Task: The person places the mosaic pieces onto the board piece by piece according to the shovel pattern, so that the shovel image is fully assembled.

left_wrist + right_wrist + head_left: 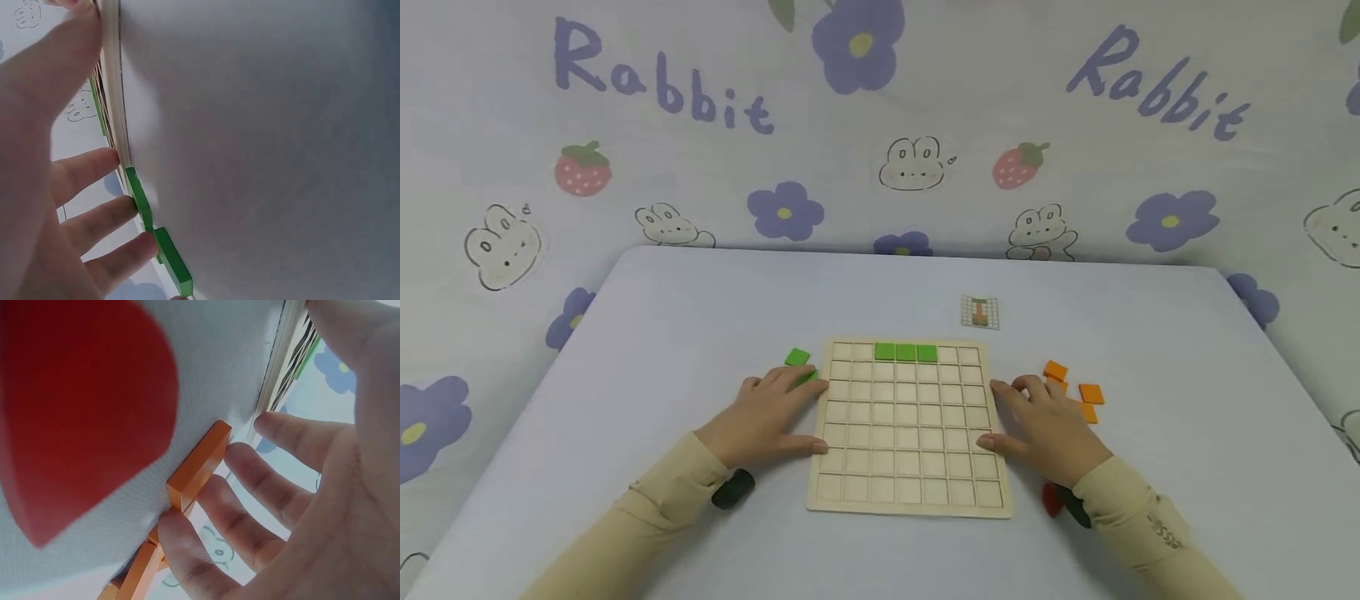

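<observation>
A pale wooden grid board [897, 450] lies flat on the table, with three green square tiles [906, 352] in its top row. My left hand [763, 417] touches the board's left edge with thumb and index fingertip; its other fingers are by loose green tiles [174, 262], partly hidden in the head view. At the opposite edge, thumb and index fingertip of my right hand [1048, 421] touch the board. Loose orange tiles [1091, 393] lie just beyond that hand, and its other fingers are close to one orange tile [200, 465] in the right wrist view.
A small pattern card [980, 312] lies on the white table [760, 292] behind the board. Dark rounded objects [733, 489] show under both wrists. A red piece [1052, 499], large and blurred in the right wrist view, is beside the right one. Printed cloth [715, 167] hangs behind.
</observation>
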Demonstrator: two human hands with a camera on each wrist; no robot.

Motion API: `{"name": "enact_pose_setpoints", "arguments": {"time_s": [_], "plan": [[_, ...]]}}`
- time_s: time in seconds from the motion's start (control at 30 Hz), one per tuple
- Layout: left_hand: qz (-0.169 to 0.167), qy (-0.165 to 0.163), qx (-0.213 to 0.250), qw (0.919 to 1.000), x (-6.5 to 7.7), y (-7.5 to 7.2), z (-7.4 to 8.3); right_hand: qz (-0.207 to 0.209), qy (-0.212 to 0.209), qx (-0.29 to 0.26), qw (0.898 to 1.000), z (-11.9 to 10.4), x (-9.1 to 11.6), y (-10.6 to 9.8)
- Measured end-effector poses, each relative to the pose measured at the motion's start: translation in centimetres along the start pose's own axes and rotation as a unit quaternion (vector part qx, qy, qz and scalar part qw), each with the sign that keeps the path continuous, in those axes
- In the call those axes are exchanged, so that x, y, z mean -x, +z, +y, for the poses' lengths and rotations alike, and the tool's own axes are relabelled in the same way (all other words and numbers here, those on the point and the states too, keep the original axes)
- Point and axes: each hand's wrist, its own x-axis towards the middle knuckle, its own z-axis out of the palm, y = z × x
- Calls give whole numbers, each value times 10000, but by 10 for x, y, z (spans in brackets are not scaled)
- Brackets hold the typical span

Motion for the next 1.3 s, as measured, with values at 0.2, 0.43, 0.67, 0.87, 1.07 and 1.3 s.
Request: {"name": "enact_pose_setpoints", "arguments": {"time_s": [0.2, 0.43, 0.67, 0.87, 1.07, 1.3], "plan": [[139, -278, 84, 9995, 15, -6, -8, 45, -240, -58, 9997, -12, -15, 3], [196, -364, 28, 9991, 20, -13, -7, 31, -382, -41, 9993, -16, -22, 3], [232, -273, -3, 9994, 20, -14, -4, 2, -336, 132, 9993, -18, -21, 1], [251, -180, -70, 9995, 14, -15, -1, -83, -184, 154, 9997, -15, -15, -4], [229, -122, 40, 9997, 7, -14, 5, -308, 418, -267, 9983, 7, -2, -21], [209, 11, 168, 9996, -2, -4, 11, -684, 1078, -285, 9914, 58, 20, -45]]}}
